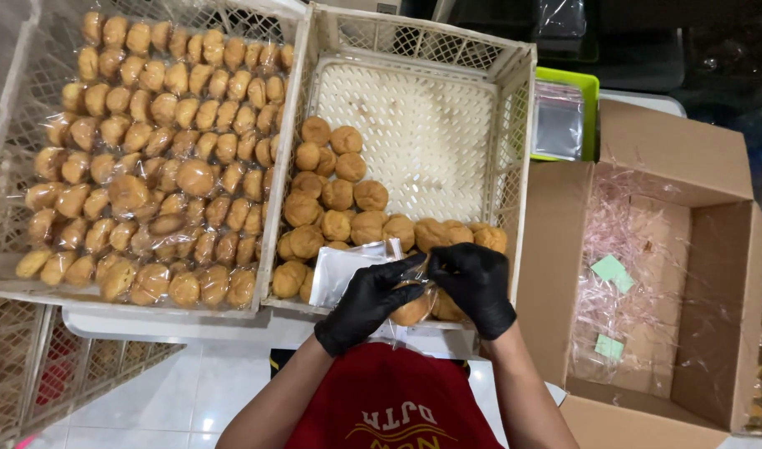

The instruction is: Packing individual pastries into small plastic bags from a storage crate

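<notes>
Resting on white table [131, 323], two cream crates [522, 125], cardboard box [713, 249], tiled floor [173, 399]

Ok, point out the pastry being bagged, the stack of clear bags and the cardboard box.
pastry [412, 311], head view, its browned lower side.
stack of clear bags [339, 270], head view, top bag's middle.
cardboard box [555, 249], head view, left wall.

Left hand [366, 306], right hand [478, 283]: black gloves, thin rubbery film, matt with faint sheen. Pouch [341, 270] between them: clear glossy plastic. Pastry [412, 311] in pouch: baked crust, golden, matt, rough. Crates [522, 125]: cream plastic lattice, dull. Left crate liner [56, 50]: glossy clear film. Box [688, 150], right: brown corrugated cardboard, matt.
</notes>
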